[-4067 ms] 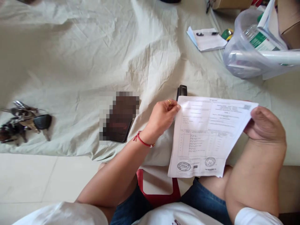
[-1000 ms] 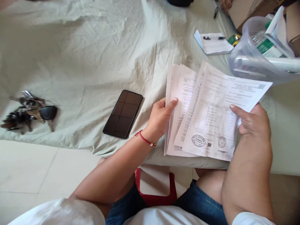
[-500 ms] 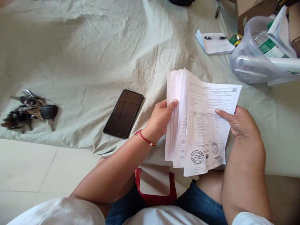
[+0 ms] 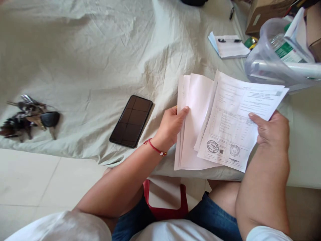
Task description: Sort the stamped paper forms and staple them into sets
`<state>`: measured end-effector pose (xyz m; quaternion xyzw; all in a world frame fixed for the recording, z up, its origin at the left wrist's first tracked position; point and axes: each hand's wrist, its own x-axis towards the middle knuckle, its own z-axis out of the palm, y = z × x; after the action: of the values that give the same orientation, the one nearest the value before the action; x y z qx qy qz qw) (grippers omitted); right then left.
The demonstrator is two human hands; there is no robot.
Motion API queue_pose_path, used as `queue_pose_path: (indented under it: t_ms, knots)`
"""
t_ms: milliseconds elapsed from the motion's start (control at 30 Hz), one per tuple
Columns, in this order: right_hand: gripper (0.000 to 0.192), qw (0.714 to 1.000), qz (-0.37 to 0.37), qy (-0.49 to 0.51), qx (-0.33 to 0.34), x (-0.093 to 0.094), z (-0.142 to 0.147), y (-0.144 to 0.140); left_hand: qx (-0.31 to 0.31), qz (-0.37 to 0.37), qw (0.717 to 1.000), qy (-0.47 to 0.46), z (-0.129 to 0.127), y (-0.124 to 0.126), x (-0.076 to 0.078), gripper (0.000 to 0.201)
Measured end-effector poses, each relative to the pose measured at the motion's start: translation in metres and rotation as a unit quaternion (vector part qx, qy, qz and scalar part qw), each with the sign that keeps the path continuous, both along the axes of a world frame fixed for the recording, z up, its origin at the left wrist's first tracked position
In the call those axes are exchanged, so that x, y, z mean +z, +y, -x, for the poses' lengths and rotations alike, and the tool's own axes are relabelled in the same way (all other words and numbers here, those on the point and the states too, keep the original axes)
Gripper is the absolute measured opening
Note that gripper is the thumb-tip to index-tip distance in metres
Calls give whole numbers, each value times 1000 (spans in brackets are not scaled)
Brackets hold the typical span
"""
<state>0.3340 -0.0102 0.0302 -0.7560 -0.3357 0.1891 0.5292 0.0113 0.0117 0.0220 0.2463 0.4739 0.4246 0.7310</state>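
My left hand pinches the left edge of a few paper sheets, thumb on top and fingers hidden beneath; the top one shows a blank face. Printed sheets with a table of text and two round stamps are gripped at their right edge by my right hand, its thumb pressed on the front. These printed sheets lie tilted and partly over the left hand's papers. A black smartphone rests on the cloth to the left of my left hand.
A bunch of keys lies at the far left of the cloth-covered surface. At the upper right are a notepad with a pen, a translucent bin of papers and a bottle, and cardboard boxes. A red stool stands below.
My right hand has moved right with the stamped printed sheets, which have slid apart from the papers in my left hand. More of the blank sheet shows. My left hand has hardly moved.
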Motion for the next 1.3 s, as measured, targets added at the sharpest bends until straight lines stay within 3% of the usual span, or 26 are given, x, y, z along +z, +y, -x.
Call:
queue_pose_path:
  t_ms: [167,300,500,667,867,1033,1167,1300]
  knots:
    - [69,1000,-29,-3,0,-1,-3,3,1,6,1000,4,0,1,1,25]
    - [76,994,-46,78,69,4,10,2,5,-3,1000,-14,0,0,-1,24]
    - [63,980,62,130,136,10,24,-5,-17,-36,998,-57,1,-2,-3,49]
    - [66,972,113,133,159,10,28,-4,-10,-29,998,-57,-2,-1,-3,40]
    - [76,971,127,139,151,11,35,-1,-5,-3,999,-46,-2,0,-3,39]
    - [66,963,163,143,158,10,35,-2,-20,6,999,-26,-1,0,1,30]
    - [48,974,168,101,116,7,27,-2,-22,9,1000,-9,0,0,4,24]
    - [48,987,148,35,43,2,13,-2,-24,13,1000,-2,0,1,5,22]
